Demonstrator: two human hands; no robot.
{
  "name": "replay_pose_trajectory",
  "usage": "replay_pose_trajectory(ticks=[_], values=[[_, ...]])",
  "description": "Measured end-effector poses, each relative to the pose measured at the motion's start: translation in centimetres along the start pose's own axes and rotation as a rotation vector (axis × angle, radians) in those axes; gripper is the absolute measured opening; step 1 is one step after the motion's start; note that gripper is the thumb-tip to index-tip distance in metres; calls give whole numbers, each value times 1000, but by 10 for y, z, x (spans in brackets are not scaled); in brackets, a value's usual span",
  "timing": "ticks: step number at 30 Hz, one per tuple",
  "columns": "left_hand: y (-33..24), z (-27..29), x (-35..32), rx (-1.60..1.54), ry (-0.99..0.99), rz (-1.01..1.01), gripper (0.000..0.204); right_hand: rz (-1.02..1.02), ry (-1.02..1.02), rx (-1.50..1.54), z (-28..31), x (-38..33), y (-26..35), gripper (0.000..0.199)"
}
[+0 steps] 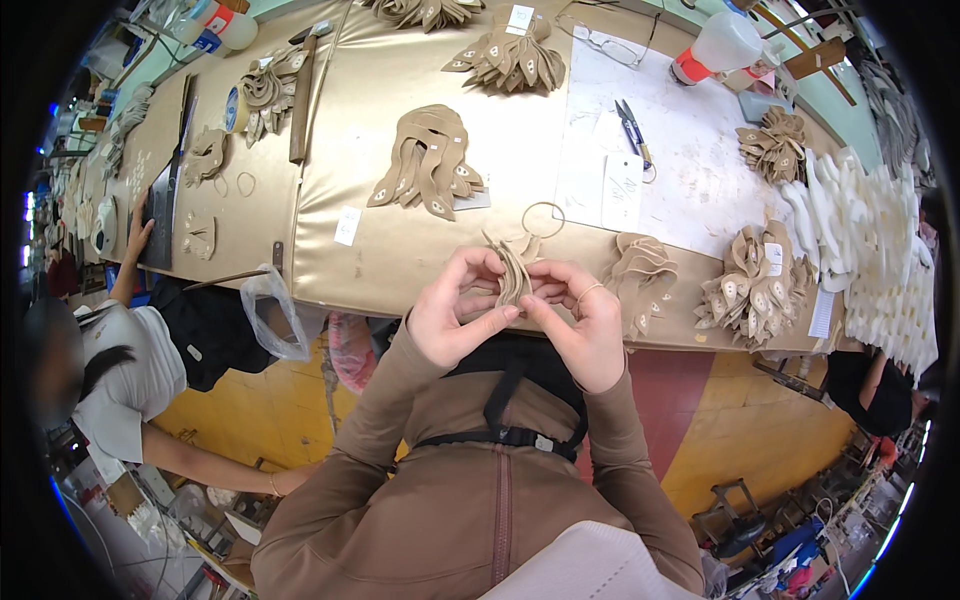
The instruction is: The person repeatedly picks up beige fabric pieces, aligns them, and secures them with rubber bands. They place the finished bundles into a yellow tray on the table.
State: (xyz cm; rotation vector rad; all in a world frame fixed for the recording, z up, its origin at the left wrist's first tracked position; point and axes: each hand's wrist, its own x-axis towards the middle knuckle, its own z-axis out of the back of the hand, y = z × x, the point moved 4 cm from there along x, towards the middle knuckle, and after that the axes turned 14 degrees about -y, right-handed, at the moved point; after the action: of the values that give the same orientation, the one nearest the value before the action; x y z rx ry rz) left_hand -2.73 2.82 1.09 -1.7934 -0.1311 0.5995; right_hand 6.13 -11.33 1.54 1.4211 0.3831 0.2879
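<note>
Just past the table's near edge, my two hands hold a small stack of thin tan cut pieces [514,274] that look like shoe-upper parts. My left hand [452,308] is closed on the stack's left side, its thumb pressing near the lower end. My right hand [582,318] pinches the right side with thumb and fingers and wears a ring. A thin rubber band [563,219] lies on the table beyond the fingers. To the right of my right hand rests a loose pile of similar tan pieces [640,275].
A spread tan bundle [428,150] lies ahead, another bundle [757,285] at the right by white pieces [885,270]. Thread snips [632,132], eyeglasses [610,45] and a plastic bottle [722,48] lie farther back. A co-worker [140,360] sits at the left near a hammer [304,95].
</note>
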Motion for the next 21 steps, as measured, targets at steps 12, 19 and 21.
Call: replay_pose_trajectory(ticks=[12, 19, 21], values=[[5, 3, 0, -44, -105, 21, 36, 81, -104, -112, -1, -3, 10, 23], [3, 44, 7, -76, -159, -67, 35, 257, -112, -163, 47, -7, 44, 21], [2, 60, 11, -92, -184, -87, 34, 215, -42, -155, 64, -15, 53, 22]])
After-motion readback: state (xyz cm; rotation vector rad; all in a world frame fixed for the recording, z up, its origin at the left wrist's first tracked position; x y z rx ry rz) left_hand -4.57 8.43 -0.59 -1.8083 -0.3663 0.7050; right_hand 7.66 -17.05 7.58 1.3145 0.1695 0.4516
